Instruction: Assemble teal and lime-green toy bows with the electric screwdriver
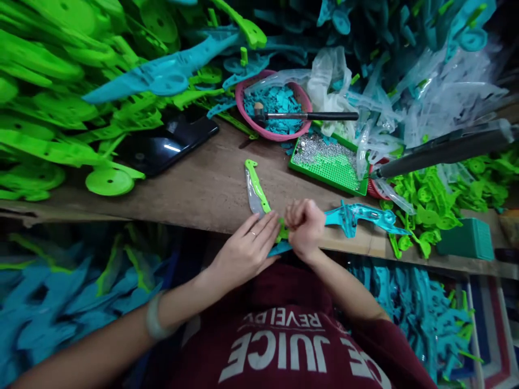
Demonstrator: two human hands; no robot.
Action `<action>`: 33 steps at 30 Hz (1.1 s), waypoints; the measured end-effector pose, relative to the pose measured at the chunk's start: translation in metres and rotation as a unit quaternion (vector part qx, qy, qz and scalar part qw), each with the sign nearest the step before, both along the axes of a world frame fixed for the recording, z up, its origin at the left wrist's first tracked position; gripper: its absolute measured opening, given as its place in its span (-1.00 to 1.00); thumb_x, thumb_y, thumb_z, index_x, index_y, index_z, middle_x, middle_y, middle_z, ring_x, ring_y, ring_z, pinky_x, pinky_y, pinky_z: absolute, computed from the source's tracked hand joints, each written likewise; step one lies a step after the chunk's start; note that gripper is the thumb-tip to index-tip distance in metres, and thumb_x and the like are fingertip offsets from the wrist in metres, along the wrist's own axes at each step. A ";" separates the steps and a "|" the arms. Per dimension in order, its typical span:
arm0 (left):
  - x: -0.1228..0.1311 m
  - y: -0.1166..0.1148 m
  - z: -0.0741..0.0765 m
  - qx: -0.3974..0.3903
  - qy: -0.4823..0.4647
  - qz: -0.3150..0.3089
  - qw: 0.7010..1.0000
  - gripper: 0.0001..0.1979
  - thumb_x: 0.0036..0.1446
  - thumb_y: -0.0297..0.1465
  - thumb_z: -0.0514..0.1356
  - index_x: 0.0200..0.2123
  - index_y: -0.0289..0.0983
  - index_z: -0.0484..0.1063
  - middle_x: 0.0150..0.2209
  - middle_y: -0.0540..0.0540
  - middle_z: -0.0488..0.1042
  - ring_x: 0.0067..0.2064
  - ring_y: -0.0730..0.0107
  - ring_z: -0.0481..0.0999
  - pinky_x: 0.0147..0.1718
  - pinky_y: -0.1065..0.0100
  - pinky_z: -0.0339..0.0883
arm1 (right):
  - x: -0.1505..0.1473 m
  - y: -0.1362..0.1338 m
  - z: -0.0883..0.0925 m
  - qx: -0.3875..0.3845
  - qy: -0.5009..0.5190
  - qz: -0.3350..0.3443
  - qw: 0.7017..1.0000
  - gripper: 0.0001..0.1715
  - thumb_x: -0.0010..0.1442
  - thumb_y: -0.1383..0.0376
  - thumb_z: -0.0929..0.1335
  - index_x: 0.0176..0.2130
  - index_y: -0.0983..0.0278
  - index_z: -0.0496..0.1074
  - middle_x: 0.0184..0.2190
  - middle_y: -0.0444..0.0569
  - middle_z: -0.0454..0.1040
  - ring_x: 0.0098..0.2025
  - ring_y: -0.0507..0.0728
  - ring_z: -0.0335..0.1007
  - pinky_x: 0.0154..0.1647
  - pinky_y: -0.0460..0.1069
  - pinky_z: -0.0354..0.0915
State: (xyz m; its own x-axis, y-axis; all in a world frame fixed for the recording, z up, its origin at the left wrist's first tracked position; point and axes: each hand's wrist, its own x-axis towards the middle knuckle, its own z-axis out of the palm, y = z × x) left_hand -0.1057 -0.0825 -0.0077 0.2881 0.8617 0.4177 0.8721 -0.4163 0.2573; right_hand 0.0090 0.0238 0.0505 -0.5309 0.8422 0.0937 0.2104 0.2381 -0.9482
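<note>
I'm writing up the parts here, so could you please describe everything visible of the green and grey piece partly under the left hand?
The green and grey piece looks like plastic: a bright green, notched strip along a shiny grey, curved part. It slants over the wooden bench, its hooked green end pointing away from the person; the left hand covers its near end.
</note>
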 end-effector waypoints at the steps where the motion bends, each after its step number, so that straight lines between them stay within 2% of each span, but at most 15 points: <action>1: 0.000 0.001 0.000 0.000 -0.003 -0.001 1.000 -0.50 0.29 -0.29 0.21 0.17 -0.52 0.40 0.18 -0.46 0.44 0.24 -0.08 0.42 0.24 0.01 0.30 | 0.001 0.004 -0.006 -0.006 0.033 -0.026 0.999 -0.38 0.36 -0.14 -0.17 -0.54 0.14 -0.15 -0.68 -0.25 -0.21 -0.69 0.04 -0.19 -0.67 0.00 0.02; 4: -0.006 0.007 0.004 -0.014 -0.034 -0.012 0.999 -0.51 0.30 -0.21 0.19 0.14 -0.46 0.44 0.14 -0.42 0.49 0.20 -0.08 0.47 0.19 -0.06 0.35 | 0.026 0.017 0.001 0.012 0.147 -0.108 0.983 -0.44 0.39 -0.05 0.11 -0.55 0.15 0.01 -0.66 -0.26 -0.12 -0.69 0.00 -0.13 -0.67 -0.04 -0.04; 5: -0.010 0.010 0.006 -0.026 -0.052 -0.018 0.998 -0.53 0.30 -0.20 0.18 0.13 -0.43 0.45 0.13 -0.39 0.50 0.20 -0.06 0.47 0.19 -0.07 0.35 | 0.039 0.019 0.006 0.031 0.137 -0.115 0.983 -0.48 0.38 0.00 0.17 -0.54 0.16 0.07 -0.66 -0.25 -0.06 -0.67 0.00 -0.07 -0.65 -0.05 -0.02; 7: -0.019 0.020 0.010 -0.060 -0.081 -0.034 0.994 -0.54 0.31 -0.23 0.17 0.15 -0.39 0.42 0.18 -0.36 0.47 0.26 -0.03 0.40 0.24 -0.09 0.28 | 0.063 0.020 0.014 0.087 0.043 -0.103 0.990 -0.54 0.37 0.09 0.25 -0.52 0.18 0.16 -0.63 -0.22 0.08 -0.61 0.00 0.06 -0.58 -0.04 0.05; 10: -0.030 0.036 0.014 -0.119 -0.075 -0.084 0.986 -0.45 0.26 -0.25 0.22 0.25 -0.36 0.29 0.29 -0.33 0.34 0.37 -0.01 0.23 0.32 -0.13 0.11 | 0.086 0.017 0.010 0.165 -0.115 -0.016 0.979 -0.70 0.33 0.24 0.32 -0.45 0.21 0.27 -0.55 -0.18 0.23 -0.50 0.02 0.18 -0.46 -0.03 0.15; 12: -0.031 0.045 0.015 -0.149 -0.056 -0.111 0.981 -0.39 0.23 -0.23 0.26 0.27 -0.36 0.24 0.23 -0.31 0.39 0.31 0.03 0.31 0.34 -0.12 0.06 | 0.091 0.015 -0.001 0.203 -0.183 0.058 0.960 -0.84 0.33 0.32 0.31 -0.34 0.22 0.35 -0.45 -0.11 0.32 -0.40 0.05 0.27 -0.39 -0.03 0.22; 14: -0.028 0.050 0.014 -0.168 -0.043 -0.109 0.979 -0.39 0.20 -0.18 0.28 0.22 -0.35 0.29 0.09 -0.27 0.48 0.17 0.06 0.43 0.31 -0.09 0.09 | 0.093 0.016 -0.011 0.224 -0.242 0.105 0.938 -0.89 0.34 0.36 0.27 -0.24 0.23 0.39 -0.33 -0.02 0.38 -0.26 0.12 0.34 -0.29 0.01 0.29; 18: -0.020 0.054 0.009 -0.173 -0.054 -0.087 0.980 -0.56 0.16 -0.16 0.27 0.02 -0.30 0.40 -0.12 -0.18 0.48 0.00 0.06 0.45 0.21 -0.07 0.19 | 0.096 0.019 -0.022 0.252 -0.303 0.133 0.909 -0.87 0.32 0.37 0.28 -0.19 0.24 0.43 -0.24 0.05 0.39 -0.16 0.20 0.27 -0.17 0.10 0.31; 21: -0.016 0.054 0.005 -0.160 -0.071 -0.076 0.982 -0.66 0.16 -0.24 0.23 -0.06 -0.32 0.39 -0.15 -0.19 0.45 -0.05 0.06 0.42 0.13 -0.06 0.23 | 0.094 0.018 -0.027 0.262 -0.316 0.168 0.896 -0.90 0.30 0.32 0.33 -0.22 0.27 0.47 -0.23 0.07 0.40 -0.15 0.24 0.19 -0.17 0.12 0.26; 24: -0.012 0.054 0.004 -0.144 -0.068 -0.060 0.985 -0.67 0.14 -0.29 0.20 -0.07 -0.35 0.40 -0.16 -0.23 0.46 -0.06 0.03 0.41 0.09 -0.07 0.25 | 0.088 0.016 -0.033 0.259 -0.329 0.183 0.890 -0.87 0.32 0.32 0.33 -0.26 0.29 0.48 -0.23 0.09 0.39 -0.13 0.24 0.13 -0.16 0.12 0.22; 28: -0.008 0.053 0.004 -0.129 -0.054 -0.052 0.989 -0.63 0.12 -0.32 0.20 -0.02 -0.36 0.40 -0.11 -0.25 0.49 -0.05 0.02 0.44 0.13 -0.06 0.21 | 0.084 0.013 -0.040 0.234 -0.332 0.192 0.894 -0.82 0.35 0.34 0.28 -0.27 0.31 0.44 -0.23 0.08 0.38 -0.13 0.23 0.09 -0.11 0.12 0.18; 33: -0.008 0.050 0.000 -0.119 -0.076 -0.038 0.989 -0.68 0.11 -0.31 0.21 -0.08 -0.34 0.41 -0.16 -0.22 0.50 -0.07 0.07 0.46 0.15 -0.06 0.20 | 0.087 0.013 -0.045 0.204 -0.295 0.197 0.912 -0.83 0.35 0.36 0.24 -0.27 0.31 0.38 -0.23 0.05 0.39 -0.17 0.20 0.07 -0.08 0.10 0.14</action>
